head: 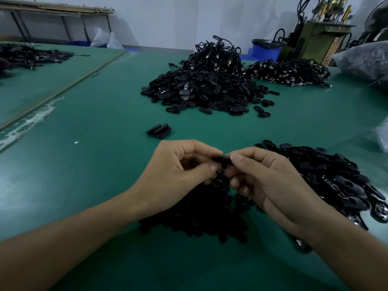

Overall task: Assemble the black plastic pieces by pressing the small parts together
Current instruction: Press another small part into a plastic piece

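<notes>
Over the near middle of the green table [94, 114], the left hand [180, 171] and right hand [266, 175] pinch one small black piece [221, 159] between curled thumbs and fingertips. A pile of parts [199, 217] lies beneath them, another pile [336, 179] at near right, and a bigger heap [203, 89] farther off. A blue bin [264, 51] and a machine [315, 38] stand at far right by the pale wall [168, 17].
</notes>
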A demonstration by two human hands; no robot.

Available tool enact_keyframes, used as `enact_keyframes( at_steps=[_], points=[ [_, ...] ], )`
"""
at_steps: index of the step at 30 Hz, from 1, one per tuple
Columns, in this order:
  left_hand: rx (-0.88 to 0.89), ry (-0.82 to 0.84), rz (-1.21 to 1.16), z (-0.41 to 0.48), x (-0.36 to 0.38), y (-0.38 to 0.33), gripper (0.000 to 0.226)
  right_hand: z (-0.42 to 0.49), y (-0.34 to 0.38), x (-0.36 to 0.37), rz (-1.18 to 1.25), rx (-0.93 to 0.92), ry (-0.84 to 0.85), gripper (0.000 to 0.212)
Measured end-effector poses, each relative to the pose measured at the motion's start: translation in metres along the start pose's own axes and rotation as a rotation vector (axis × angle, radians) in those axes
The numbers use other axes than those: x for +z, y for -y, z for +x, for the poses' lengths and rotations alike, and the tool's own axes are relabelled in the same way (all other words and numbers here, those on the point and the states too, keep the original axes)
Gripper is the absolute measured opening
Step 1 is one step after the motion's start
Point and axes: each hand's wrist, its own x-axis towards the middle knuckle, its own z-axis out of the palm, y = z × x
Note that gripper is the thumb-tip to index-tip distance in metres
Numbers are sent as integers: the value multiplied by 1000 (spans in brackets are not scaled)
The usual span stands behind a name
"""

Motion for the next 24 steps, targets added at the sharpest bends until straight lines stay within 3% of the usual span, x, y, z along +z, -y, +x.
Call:
enact_keyframes(
  at_steps=[6,13,18,24],
  points=[
    [-61,49,-133,-1,0,-6,18,1,0,-3,56,-13,-56,54],
    [-143,-16,-240,0,3,-11,28,-4,0,3,79,-98,-116,20],
    [-162,-101,-237,2,6,-9,18,-3,-3,4,41,-100,-132,8],
    [-98,-118,-78,1,3,-9,16,-5,-7,5,-54,-121,-73,22]
  ],
)
